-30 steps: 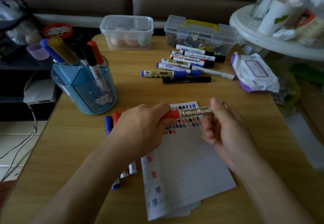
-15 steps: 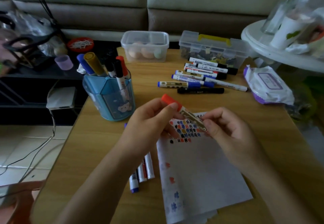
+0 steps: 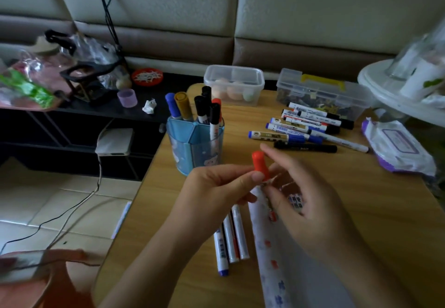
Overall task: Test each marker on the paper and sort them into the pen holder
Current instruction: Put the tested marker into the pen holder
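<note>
1. Single view, head-worn, wide-angle; no second view to share ground with.
2. Faces forward and down across the worktop [image 3: 361, 211] toward a sofa back [image 3: 313, 13].
3. Close range: left hand [image 3: 212, 187] and right hand [image 3: 305, 201] fill lower centre.
4. Tilted leftward; floor [image 3: 60, 206] visible off the worktop's left edge.

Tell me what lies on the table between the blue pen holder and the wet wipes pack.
In the head view, a cluster of loose markers lies on the table between the pen holder and the wipes pack.
</note>
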